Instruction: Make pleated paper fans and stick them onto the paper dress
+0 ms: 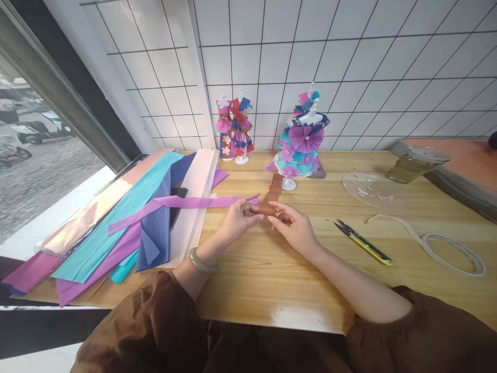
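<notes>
A brown paper strip [275, 189] runs from near the base of the large decorated dress form [306, 140] toward me, its near end between my hands. My left hand [241, 217] pinches the left side of that end, fingers closed on it. On the right side, my right hand [292, 224] holds the same end between thumb and fingers. A long purple paper strip [190, 202] lies across the table, its right end passing behind my left fingers. Small purple scraps rest on the wood just below the hands.
Coloured paper sheets [116, 217] and a dark phone [178, 207] lie left. Two small dress forms [241, 129] stand by the wall. At right are yellow snips [365, 243], a tape roll [454, 254], a clear dish [368, 190] and a lidded drink cup [415, 165].
</notes>
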Action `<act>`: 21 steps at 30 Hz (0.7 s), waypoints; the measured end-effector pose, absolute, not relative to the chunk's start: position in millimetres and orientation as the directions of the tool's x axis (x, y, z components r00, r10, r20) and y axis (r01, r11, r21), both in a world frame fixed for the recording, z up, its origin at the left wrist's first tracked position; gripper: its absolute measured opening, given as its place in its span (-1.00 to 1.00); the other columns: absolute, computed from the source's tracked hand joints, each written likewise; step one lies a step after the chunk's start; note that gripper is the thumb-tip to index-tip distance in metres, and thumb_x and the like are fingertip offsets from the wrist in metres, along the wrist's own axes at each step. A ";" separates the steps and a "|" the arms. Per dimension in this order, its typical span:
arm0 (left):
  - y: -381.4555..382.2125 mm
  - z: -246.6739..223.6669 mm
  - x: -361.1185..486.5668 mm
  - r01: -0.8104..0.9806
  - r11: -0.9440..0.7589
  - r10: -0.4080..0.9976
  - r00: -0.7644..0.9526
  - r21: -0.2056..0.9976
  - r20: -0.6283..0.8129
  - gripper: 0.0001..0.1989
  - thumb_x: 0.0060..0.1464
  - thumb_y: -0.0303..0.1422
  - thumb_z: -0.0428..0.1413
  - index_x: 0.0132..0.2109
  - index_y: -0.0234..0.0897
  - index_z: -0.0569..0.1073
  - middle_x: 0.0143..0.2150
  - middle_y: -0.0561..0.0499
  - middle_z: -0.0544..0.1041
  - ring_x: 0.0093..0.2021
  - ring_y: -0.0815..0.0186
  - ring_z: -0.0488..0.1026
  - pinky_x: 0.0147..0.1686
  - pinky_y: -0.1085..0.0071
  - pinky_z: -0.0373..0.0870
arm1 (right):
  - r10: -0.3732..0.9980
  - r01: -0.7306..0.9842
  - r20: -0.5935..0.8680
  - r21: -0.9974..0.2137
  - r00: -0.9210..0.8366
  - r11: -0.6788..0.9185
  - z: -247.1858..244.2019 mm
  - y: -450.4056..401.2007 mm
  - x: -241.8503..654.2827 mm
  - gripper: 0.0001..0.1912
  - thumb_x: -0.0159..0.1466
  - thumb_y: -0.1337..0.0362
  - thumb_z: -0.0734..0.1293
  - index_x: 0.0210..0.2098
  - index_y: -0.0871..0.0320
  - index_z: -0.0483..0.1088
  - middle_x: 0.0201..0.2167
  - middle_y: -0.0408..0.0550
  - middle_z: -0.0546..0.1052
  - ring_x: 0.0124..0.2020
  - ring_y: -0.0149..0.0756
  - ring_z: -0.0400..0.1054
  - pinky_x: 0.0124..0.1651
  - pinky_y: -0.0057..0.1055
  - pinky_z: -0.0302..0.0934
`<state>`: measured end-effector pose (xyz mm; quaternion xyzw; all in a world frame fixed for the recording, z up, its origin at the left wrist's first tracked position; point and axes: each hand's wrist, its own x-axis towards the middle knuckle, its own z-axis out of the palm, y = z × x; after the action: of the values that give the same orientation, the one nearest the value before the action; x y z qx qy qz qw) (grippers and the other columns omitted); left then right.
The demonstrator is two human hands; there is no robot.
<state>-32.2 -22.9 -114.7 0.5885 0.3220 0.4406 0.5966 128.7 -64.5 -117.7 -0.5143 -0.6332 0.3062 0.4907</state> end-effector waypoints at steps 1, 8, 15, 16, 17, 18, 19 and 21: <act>-22.5 -115.3 -32.3 -0.136 -0.086 0.908 0.396 0.987 0.134 -0.36 -0.18 -0.41 0.23 0.09 -0.33 0.23 -0.35 0.00 0.47 -0.34 0.39 0.41 -0.28 0.44 0.30 | 0.950 0.364 0.313 -0.885 0.001 0.291 -117.9 -64.6 128.7 -0.59 0.11 0.23 0.29 -0.04 0.15 0.31 -0.59 -0.19 0.40 -0.58 -0.39 0.36 -0.47 -0.44 0.27; -22.6 -115.4 -32.0 -0.097 -0.115 0.905 0.400 0.989 0.144 -0.38 -0.18 -0.39 0.23 0.08 -0.33 0.26 -0.40 0.04 0.46 -0.40 0.44 0.38 -0.33 0.49 0.28 | 0.952 0.367 0.306 -0.885 -0.006 0.287 -123.8 -62.0 131.2 -0.56 0.11 0.23 0.28 0.00 0.11 0.28 -0.41 -0.12 0.43 -0.57 -0.42 0.36 -0.50 -0.45 0.28; -22.1 -113.4 -33.7 -0.126 -0.062 0.918 0.382 0.990 0.106 -0.39 -0.17 -0.37 0.23 0.08 -0.33 0.26 -0.35 -0.01 0.51 -0.35 0.38 0.43 -0.29 0.45 0.30 | 0.940 0.393 0.340 -0.864 -0.009 0.316 -122.2 -60.4 133.6 -0.56 0.09 0.19 0.30 -0.03 0.11 0.31 -0.33 -0.11 0.40 -0.59 -0.48 0.33 -0.48 -0.45 0.28; -21.3 -113.8 -34.1 -0.122 -0.055 0.922 0.374 0.991 0.097 -0.38 -0.18 -0.37 0.23 0.08 -0.32 0.26 -0.34 -0.01 0.52 -0.34 0.37 0.44 -0.27 0.44 0.30 | 0.941 0.397 0.339 -0.862 -0.013 0.316 -121.2 -60.8 133.9 -0.57 0.09 0.18 0.30 -0.03 0.11 0.31 -0.35 -0.11 0.41 -0.59 -0.48 0.33 -0.47 -0.45 0.28; -20.5 -114.3 -34.5 -0.120 -0.048 0.926 0.366 0.992 0.089 -0.37 -0.19 -0.37 0.23 0.08 -0.32 0.26 -0.34 -0.02 0.52 -0.33 0.36 0.44 -0.26 0.43 0.30 | 0.941 0.398 0.338 -0.861 -0.016 0.316 -120.2 -61.3 134.0 -0.57 0.10 0.18 0.30 -0.04 0.11 0.32 -0.38 -0.11 0.42 -0.59 -0.46 0.34 -0.45 -0.44 0.28; -19.8 -114.8 -34.8 -0.120 -0.040 0.929 0.361 0.992 0.082 -0.36 -0.19 -0.37 0.24 0.09 -0.32 0.25 -0.33 -0.02 0.53 -0.33 0.35 0.45 -0.25 0.41 0.30 | 0.942 0.395 0.336 -0.863 -0.019 0.316 -119.2 -61.9 134.0 -0.59 0.11 0.18 0.29 -0.05 0.12 0.32 -0.41 -0.12 0.43 -0.58 -0.45 0.35 -0.44 -0.43 0.28; -19.3 -115.1 -35.1 -0.125 -0.033 0.930 0.360 0.992 0.076 -0.36 -0.20 -0.37 0.24 0.09 -0.32 0.25 -0.32 -0.03 0.53 -0.32 0.34 0.45 -0.24 0.40 0.30 | 0.943 0.388 0.332 -0.867 -0.022 0.314 -118.2 -62.4 134.0 -0.61 0.12 0.18 0.29 -0.06 0.12 0.33 -0.44 -0.13 0.43 -0.57 -0.42 0.36 -0.42 -0.42 0.29; -18.9 -115.0 -35.4 -0.145 -0.018 0.927 0.368 0.989 0.070 -0.35 -0.21 -0.37 0.25 0.08 -0.32 0.25 -0.33 -0.03 0.53 -0.30 0.33 0.46 -0.22 0.38 0.30 | 0.945 0.373 0.326 -0.874 -0.022 0.311 -116.3 -63.4 133.8 -0.65 0.14 0.18 0.27 -0.09 0.12 0.35 -0.49 -0.13 0.45 -0.54 -0.39 0.38 -0.39 -0.39 0.30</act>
<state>-35.4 -18.9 -115.0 0.5609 0.3487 0.4407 0.6079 133.8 -63.4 -116.3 -0.5066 -0.6505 0.2966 0.4819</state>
